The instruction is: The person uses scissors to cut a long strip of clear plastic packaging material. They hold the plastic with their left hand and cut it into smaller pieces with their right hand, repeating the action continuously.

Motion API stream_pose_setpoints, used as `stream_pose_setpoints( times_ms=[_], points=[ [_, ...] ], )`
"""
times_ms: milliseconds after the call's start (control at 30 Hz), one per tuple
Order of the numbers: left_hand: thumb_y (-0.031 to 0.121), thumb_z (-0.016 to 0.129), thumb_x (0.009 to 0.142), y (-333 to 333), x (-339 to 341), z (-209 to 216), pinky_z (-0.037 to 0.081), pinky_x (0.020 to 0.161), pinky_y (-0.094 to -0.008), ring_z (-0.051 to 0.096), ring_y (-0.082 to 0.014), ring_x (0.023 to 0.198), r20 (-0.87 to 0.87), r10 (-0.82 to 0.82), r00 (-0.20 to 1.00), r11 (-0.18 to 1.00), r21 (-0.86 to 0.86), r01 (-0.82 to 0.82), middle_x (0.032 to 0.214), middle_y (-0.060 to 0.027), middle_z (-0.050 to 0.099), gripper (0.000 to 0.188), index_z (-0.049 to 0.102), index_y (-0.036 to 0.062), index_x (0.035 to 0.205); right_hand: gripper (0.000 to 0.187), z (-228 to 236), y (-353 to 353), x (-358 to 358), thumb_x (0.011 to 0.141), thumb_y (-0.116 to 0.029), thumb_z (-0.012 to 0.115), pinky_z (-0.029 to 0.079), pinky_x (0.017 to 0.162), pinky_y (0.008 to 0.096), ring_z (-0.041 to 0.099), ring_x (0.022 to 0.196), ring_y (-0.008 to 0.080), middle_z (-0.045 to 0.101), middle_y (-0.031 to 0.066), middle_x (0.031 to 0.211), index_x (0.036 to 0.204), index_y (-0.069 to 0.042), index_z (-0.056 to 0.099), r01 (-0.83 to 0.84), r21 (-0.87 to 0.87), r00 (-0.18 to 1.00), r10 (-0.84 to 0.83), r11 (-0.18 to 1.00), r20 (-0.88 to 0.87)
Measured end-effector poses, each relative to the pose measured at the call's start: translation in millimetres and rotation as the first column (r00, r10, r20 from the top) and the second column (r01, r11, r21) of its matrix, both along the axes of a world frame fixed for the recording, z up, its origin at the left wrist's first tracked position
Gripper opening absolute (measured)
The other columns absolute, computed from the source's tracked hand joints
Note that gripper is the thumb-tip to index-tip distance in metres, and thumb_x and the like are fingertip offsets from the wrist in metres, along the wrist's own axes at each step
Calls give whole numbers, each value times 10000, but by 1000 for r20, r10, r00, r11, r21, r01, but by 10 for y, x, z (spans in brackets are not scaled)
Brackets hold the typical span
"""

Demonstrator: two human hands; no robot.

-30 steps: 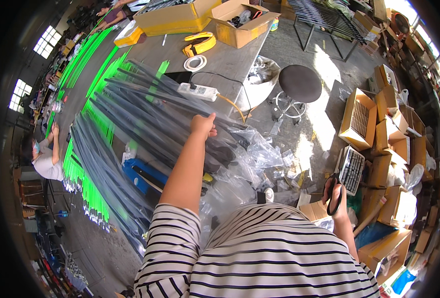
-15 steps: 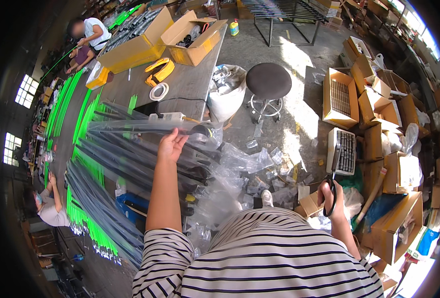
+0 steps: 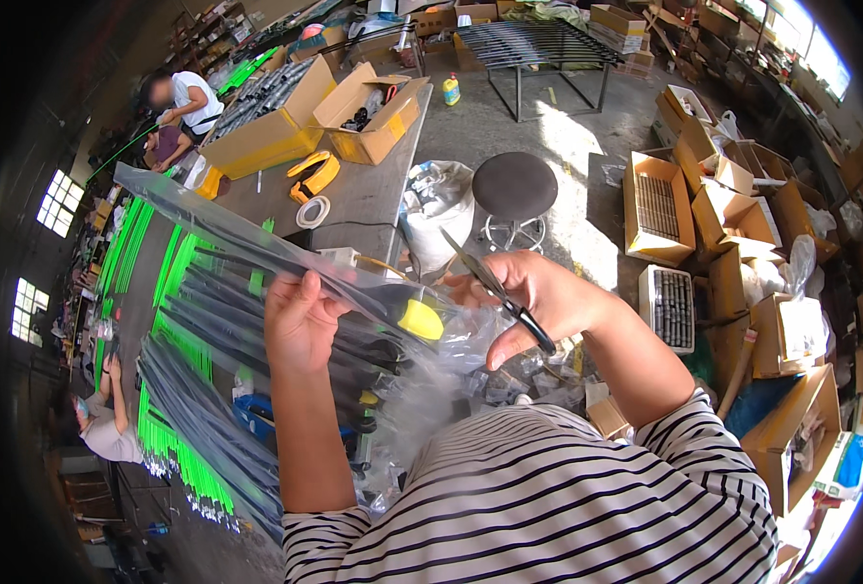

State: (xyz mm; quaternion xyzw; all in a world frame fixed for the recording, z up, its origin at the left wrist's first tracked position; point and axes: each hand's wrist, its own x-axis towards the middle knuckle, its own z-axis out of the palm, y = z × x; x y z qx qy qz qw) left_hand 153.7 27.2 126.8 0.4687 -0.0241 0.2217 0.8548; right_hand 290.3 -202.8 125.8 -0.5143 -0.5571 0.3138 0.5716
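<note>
Plastic sleeve (image 3: 241,238), long and clear, slants across the space above the tabletop (image 3: 358,185), from the upper left down to the front of the person's body. Something dark runs inside it, and a bright yellow piece (image 3: 420,319) shows at its lower end.

The left grip (image 3: 307,313) is clamped on the sleeve, thumb and fingers pinching its edge partway along. The right grip (image 3: 485,316) is closed on black-handled scissors (image 3: 495,282), whose blades point up and to the left; its fingertips reach the crumpled plastic at the sleeve's lower end, though whether they pinch it I cannot tell.

Beneath both forearms, more dark lengths in clear wrapping (image 3: 212,419) lie in bundles across bright green rods (image 3: 198,482). Farther along the tabletop sit a white ring (image 3: 312,211), a yellow strap (image 3: 314,177) and an open cardboard box (image 3: 373,122). Just past the tabletop's edge, a white sack (image 3: 436,219) stands near a round dark stool (image 3: 515,185). A co-worker (image 3: 115,440) reaches in at the left.
</note>
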Motion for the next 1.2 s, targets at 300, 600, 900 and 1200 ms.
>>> stream_pose_setpoints(
  times_ms=[300,600,900,1200],
  points=[
    [52,513,828,198,-349,203,539,685,-380,604,-276,838,58,399,915,903,147,-404,879,-147,599,101,553,-13,894,311,-46,-241,150,643,71,686,407,517,202,512,578,69,523,26,645,689,-66,411,523,-60,836,-525,850,-162],
    [60,483,848,166,-408,321,527,731,-359,589,-253,889,181,562,807,809,83,-582,922,-140,584,138,535,-17,950,471,-543,-476,-77,603,-349,754,393,466,322,450,454,241,461,117,513,570,15,459,853,-49,454,-693,520,560],
    [108,499,851,43,-309,286,507,764,-352,584,-238,898,214,504,837,860,-33,-509,984,-204,565,179,531,-39,949,731,-711,-91,-577,787,-657,262,400,712,338,491,812,238,494,150,902,1046,-2,459,77,-209,994,-91,975,-55],
    [78,480,856,-18,-308,150,447,858,-380,558,-218,927,225,334,915,942,-105,-318,1025,-192,546,183,514,-51,982,831,-285,89,-599,694,-765,228,346,597,283,397,652,164,417,65,726,882,8,469,240,24,968,-241,971,67]
  ],
)
